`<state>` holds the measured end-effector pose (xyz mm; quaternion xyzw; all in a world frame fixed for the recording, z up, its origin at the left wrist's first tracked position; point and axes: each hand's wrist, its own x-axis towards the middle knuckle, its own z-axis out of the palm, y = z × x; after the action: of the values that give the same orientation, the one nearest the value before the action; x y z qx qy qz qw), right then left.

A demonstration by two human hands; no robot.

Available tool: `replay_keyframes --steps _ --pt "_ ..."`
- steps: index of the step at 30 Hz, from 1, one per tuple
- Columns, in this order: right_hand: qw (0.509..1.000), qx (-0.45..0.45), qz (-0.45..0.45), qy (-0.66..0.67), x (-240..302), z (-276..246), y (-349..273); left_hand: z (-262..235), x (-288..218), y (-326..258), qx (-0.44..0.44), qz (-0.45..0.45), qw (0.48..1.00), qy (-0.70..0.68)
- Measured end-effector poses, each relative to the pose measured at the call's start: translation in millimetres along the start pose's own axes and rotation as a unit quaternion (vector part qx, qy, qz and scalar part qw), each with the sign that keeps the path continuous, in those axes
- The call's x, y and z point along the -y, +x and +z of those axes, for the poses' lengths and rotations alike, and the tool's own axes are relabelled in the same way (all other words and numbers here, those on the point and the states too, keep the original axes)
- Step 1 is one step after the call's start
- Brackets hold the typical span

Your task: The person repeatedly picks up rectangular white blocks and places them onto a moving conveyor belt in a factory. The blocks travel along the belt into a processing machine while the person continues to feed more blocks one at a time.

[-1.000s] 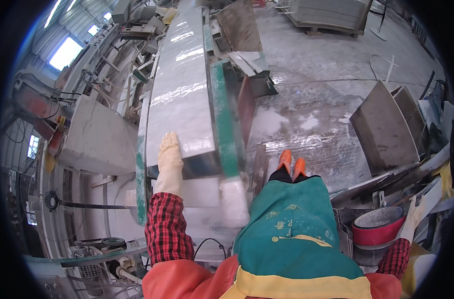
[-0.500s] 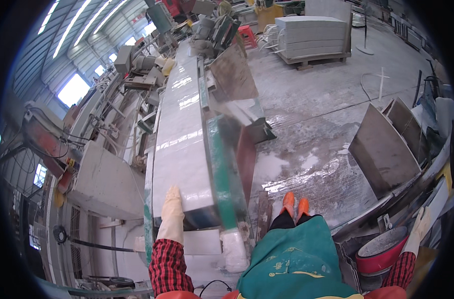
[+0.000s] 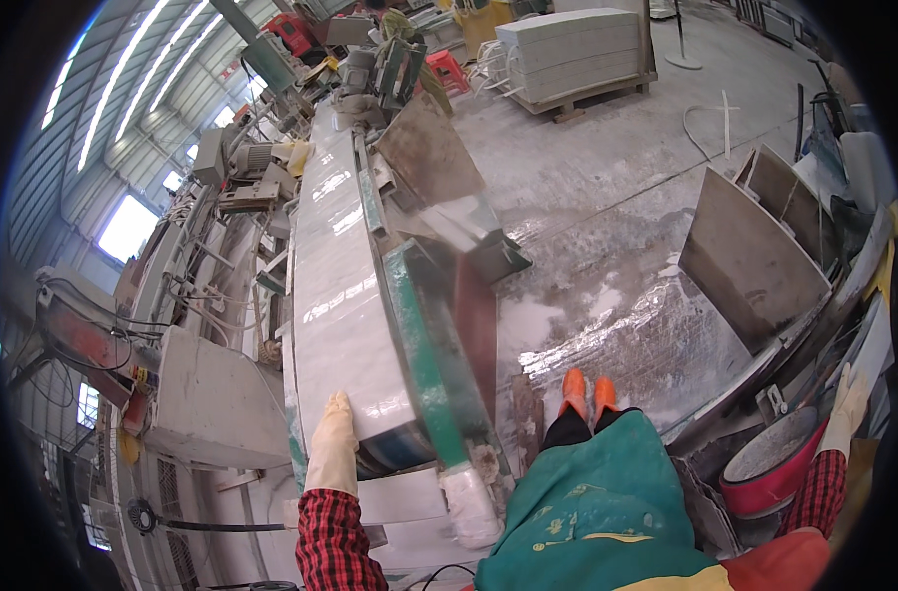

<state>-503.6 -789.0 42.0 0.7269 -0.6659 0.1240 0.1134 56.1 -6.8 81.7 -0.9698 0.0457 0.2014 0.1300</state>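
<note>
My left hand (image 3: 333, 433), in a pale rubber glove, lies with its fingers stretched forward at the near left corner of a long, wet white belt (image 3: 346, 325). It holds nothing that I can see. Below the belt's rounded end a dark roller (image 3: 395, 451) shows. My right hand (image 3: 847, 406), gloved alike, is out at the far right beside a long pale strip (image 3: 876, 355), its fingers extended. Whether it touches the strip I cannot tell. Close below that hand stands a red round tub (image 3: 776, 463) with a greyish inside.
A green rail (image 3: 424, 355) borders the belt's right side. Brown boards (image 3: 754, 261) lean at the right. Farther back, pale slabs (image 3: 572, 59) are stacked on a pallet, near a red stool (image 3: 447, 73). A pale block-shaped housing (image 3: 213, 394) stands left of the belt.
The view has shifted, so the belt and stacked slabs sit farther left in the picture. My left hand stays at the belt's near corner; my right hand stays out by the tub.
</note>
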Motion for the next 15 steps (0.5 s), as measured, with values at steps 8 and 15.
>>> replay_keyframes --steps 8,15 --pt "1.000 0.013 0.009 0.009 -2 5 -1 15 2 14 -0.032 -0.024 0.999 -0.004" --pt "0.989 0.009 -0.032 0.146 -30 38 4 14 -2 21 -0.032 -0.036 0.999 0.011"
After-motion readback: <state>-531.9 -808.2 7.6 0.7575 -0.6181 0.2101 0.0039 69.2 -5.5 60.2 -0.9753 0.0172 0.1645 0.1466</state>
